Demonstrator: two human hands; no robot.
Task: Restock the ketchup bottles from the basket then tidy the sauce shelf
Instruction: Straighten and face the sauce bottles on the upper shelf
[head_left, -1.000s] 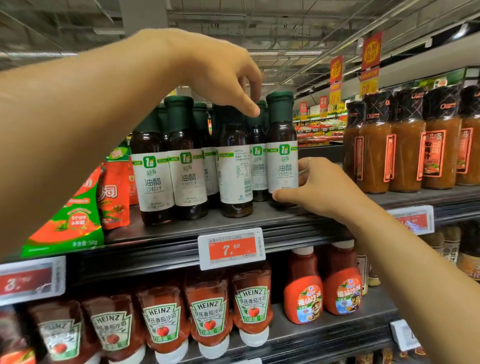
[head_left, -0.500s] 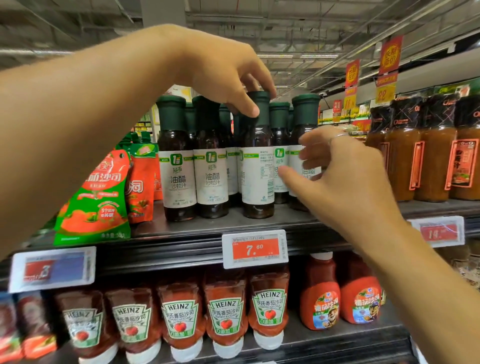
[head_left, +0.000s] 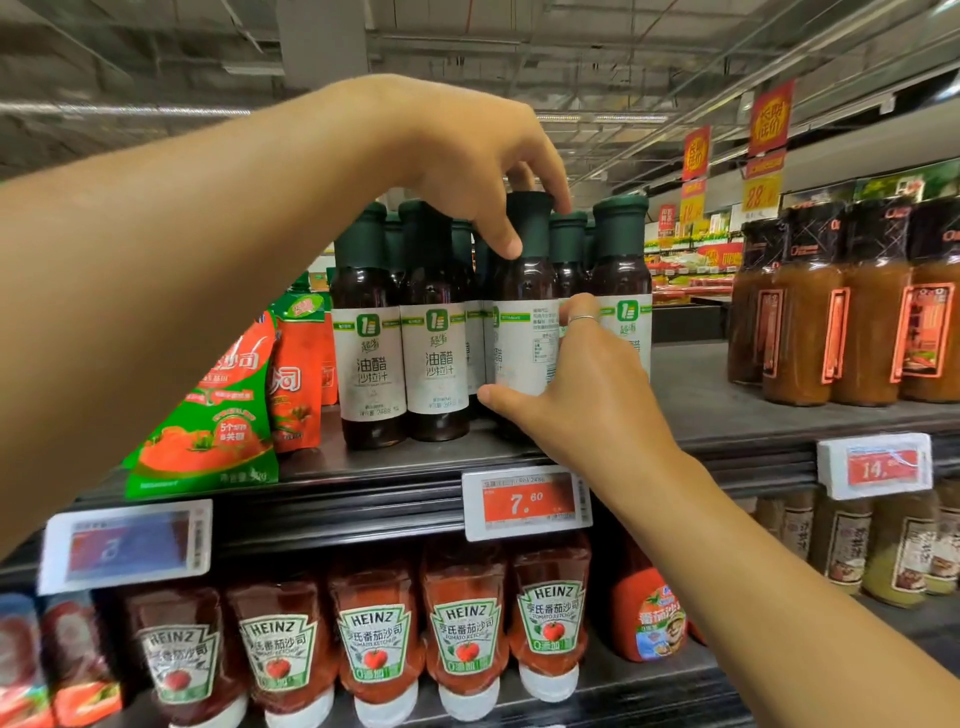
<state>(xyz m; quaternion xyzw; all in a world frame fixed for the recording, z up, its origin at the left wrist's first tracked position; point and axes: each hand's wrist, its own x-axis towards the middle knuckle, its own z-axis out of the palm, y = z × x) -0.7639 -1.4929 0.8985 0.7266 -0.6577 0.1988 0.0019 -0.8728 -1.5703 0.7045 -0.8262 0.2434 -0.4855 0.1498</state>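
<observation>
Head view, upper shelf. The left hand (head_left: 467, 171) pinches the green cap of the turned dressing bottle (head_left: 522, 332), thumb on the near side of the cap and fingers curled over its top. The right hand (head_left: 582, 405) now grips the same bottle at the label: thumb across the lower front, fingers wrapped round the right side. Half a second ago this hand was in mid-air, fingers spread, clear of the row; a second ago it rested at the base of the rightmost bottle. The change is therefore a re-grip onto the one bottle whose label faces sideways, with fine print showing where its two left neighbours (head_left: 402, 358) show the brand face.

Judgement: this is the tidying step. The bottle probably needs rotating until its front label matches the row, then seating flush with the shelf edge (head_left: 363, 499). Whether its base is on the shelf or lifted cannot be told; the right hand hides it.

Head view, lower shelf. The ketchup bottles (head_left: 374, 639) stand cap-down in a full-looking row, near the price tag (head_left: 524, 501) above them. The far left of that row is blurred. No basket is in view, so restocking appears finished, though this is not confirmed.
</observation>
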